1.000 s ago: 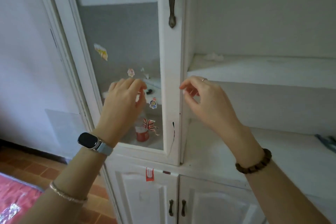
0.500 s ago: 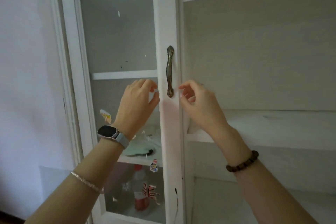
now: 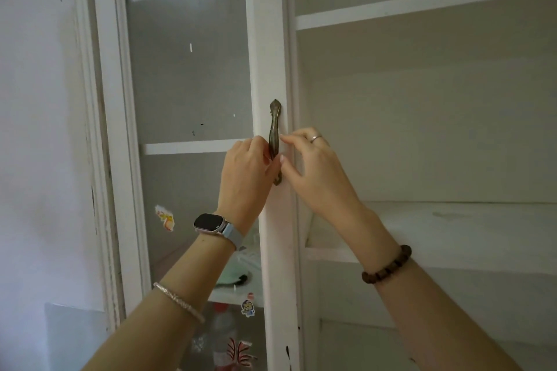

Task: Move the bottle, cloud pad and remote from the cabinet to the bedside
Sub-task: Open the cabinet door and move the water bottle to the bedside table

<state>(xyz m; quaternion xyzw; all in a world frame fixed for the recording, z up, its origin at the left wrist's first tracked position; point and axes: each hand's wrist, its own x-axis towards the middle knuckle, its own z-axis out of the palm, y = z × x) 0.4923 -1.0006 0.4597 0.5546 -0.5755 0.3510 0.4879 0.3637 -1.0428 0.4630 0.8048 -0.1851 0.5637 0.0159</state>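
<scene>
Door handle point(image 3: 274, 141) is pinched from both sides, left hand point(image 3: 245, 173) and right hand point(image 3: 313, 169) closed on it. Bottle point(image 3: 223, 337) is seen below-left behind the glass door point(image 3: 190, 84), upright, nearer the left hand.

A home, clearly a lived-in room: a tall white-painted cabinet point(image 3: 271, 39) fills the view, its paint chipped along the frame at 9 o'clock. An ornate bronze door handle point(image 3: 275, 135) sits dead centre. Cartoon stickers point(image 3: 165, 217) dot the glass door point(image 3: 187, 84) at 7 o'clock, and bare white shelves point(image 3: 422, 9) run off toward 3 o'clock beside a plain pale wall point(image 3: 36, 129).
</scene>
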